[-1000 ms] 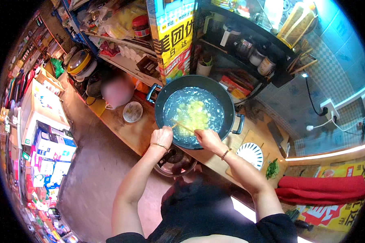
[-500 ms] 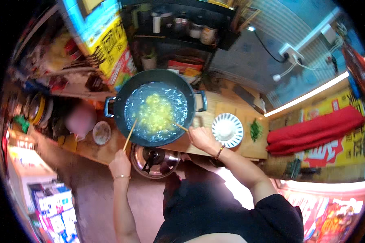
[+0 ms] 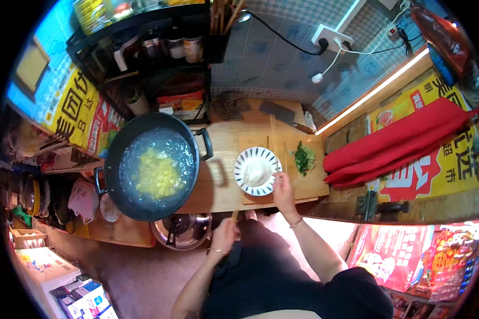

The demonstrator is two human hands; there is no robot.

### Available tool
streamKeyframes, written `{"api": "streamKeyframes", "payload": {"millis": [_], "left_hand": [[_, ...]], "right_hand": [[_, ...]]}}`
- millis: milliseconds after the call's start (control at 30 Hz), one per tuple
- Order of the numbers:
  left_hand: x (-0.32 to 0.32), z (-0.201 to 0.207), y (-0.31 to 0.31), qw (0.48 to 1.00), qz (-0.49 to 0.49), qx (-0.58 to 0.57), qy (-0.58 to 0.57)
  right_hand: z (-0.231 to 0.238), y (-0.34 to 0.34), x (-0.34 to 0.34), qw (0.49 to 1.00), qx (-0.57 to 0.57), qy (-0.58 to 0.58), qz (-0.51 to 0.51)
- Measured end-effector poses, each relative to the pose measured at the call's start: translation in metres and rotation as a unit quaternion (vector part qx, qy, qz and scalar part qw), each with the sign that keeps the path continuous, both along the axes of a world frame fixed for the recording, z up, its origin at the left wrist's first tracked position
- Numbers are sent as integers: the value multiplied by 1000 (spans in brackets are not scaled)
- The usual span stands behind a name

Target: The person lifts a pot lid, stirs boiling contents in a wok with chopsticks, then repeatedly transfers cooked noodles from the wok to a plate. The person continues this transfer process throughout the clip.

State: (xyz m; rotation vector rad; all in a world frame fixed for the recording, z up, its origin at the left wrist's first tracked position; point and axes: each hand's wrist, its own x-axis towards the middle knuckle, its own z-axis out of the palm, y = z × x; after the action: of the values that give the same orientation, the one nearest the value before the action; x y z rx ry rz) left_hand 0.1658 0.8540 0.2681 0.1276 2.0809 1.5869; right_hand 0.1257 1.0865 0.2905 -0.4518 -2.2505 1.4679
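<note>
My left hand is closed around a thin wooden chopstick near the counter's front edge. My right hand is at the right rim of a white plate with dark stripes around its edge; a heap of white powder lies in it. From that hand a long thin chopstick points away over the cutting board; whether the fingers also grip the rim, I cannot tell. To the left stands a big black two-handled pot, with pale yellow pieces in bubbling liquid.
Chopped greens lie on the wooden cutting board, right of the plate. A cleaver rests behind. Below the counter edge is a glass lid. A folded red cloth lies on the right; a black shelf stands behind the pot.
Both hands have left the pot, carrying their chopsticks. The right hand is now at the striped plate, the left beside the counter edge. The whole view has swung to the right.
</note>
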Motion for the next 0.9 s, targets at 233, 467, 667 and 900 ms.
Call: {"api": "streamKeyframes", "payload": {"millis": [233,467,667,900], "left_hand": [[13,-156,163,983,-105,43,-143],[-15,-145,217,991,-66,-93,-71],[-15,-128,165,923,190,144,-303],[-91,-104,137,802,327,452,-214]], "right_hand": [[-20,109,48,979,-141,-116,-92],[-51,146,63,957,-220,-167,-93],[-78,156,50,954,-219,-201,-29],[-113,136,-28,929,-344,-130,28]]}}
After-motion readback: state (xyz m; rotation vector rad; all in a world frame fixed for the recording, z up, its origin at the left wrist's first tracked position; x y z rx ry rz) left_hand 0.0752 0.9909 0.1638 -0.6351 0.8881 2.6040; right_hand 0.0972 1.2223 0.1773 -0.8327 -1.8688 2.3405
